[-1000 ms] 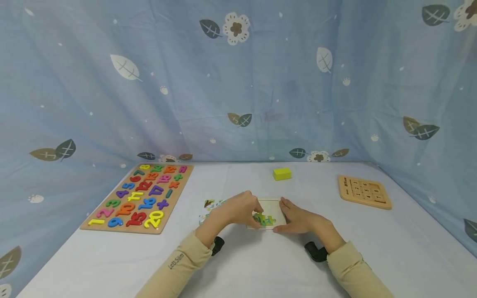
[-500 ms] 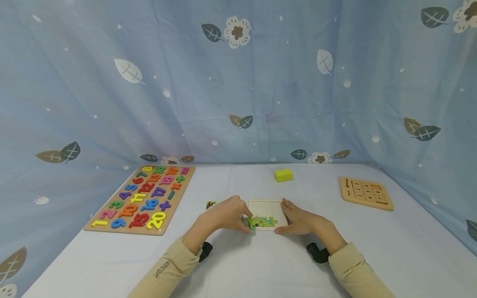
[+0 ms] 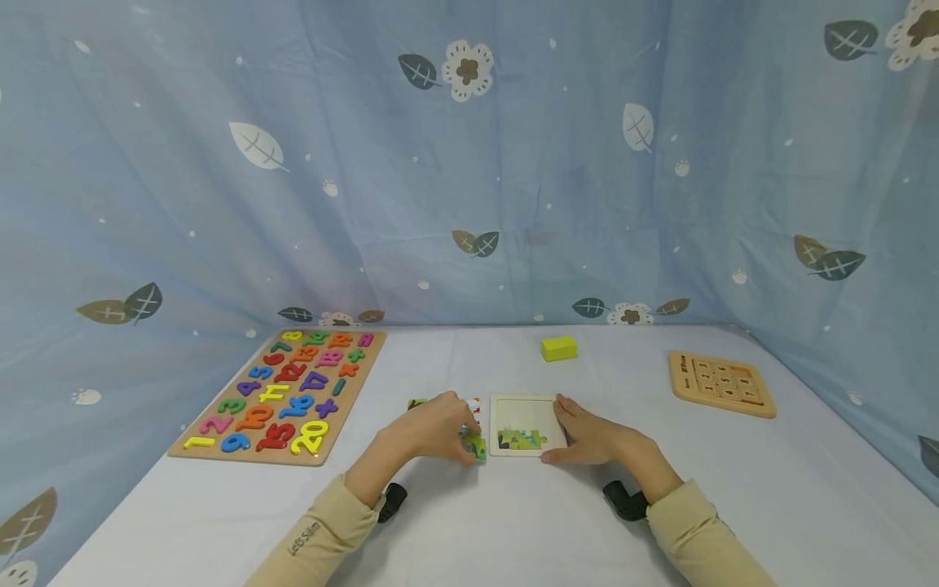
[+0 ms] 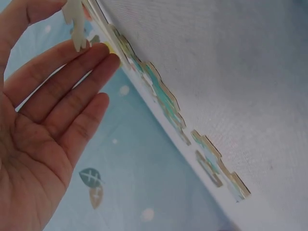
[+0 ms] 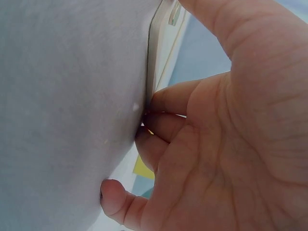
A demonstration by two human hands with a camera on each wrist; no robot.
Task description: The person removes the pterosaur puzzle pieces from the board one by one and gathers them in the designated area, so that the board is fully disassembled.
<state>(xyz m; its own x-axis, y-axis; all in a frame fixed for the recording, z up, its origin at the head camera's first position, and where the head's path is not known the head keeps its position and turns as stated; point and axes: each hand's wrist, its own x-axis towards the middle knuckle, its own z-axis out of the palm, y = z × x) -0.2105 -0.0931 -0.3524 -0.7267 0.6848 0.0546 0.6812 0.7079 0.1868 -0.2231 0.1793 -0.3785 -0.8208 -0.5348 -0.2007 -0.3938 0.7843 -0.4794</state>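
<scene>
My left hand (image 3: 438,428) is just left of the shallow wooden puzzle tray (image 3: 524,406), pinching a green jigsaw piece (image 3: 477,445) between thumb and index finger. In the left wrist view that jigsaw piece (image 4: 75,23) appears pale and edge-on, with the other fingers stretched out below it. Joined green puzzle pieces (image 3: 521,439) lie along the front inside the tray. My right hand (image 3: 592,432) holds the tray's right side, thumb at the front corner and fingers along the edge; the right wrist view shows bent fingertips against the tray edge (image 5: 153,62).
Loose puzzle pieces (image 4: 161,94) lie on the table beyond my left hand, partly hidden by it in the head view. A number board (image 3: 277,399) lies left, a yellow-green block (image 3: 559,348) behind the tray, a wooden sliding number puzzle (image 3: 722,385) right. A curtain hangs behind.
My left hand has moved left from over the tray, carrying the green jigsaw piece off its left edge. My right hand stays at the tray's right side.
</scene>
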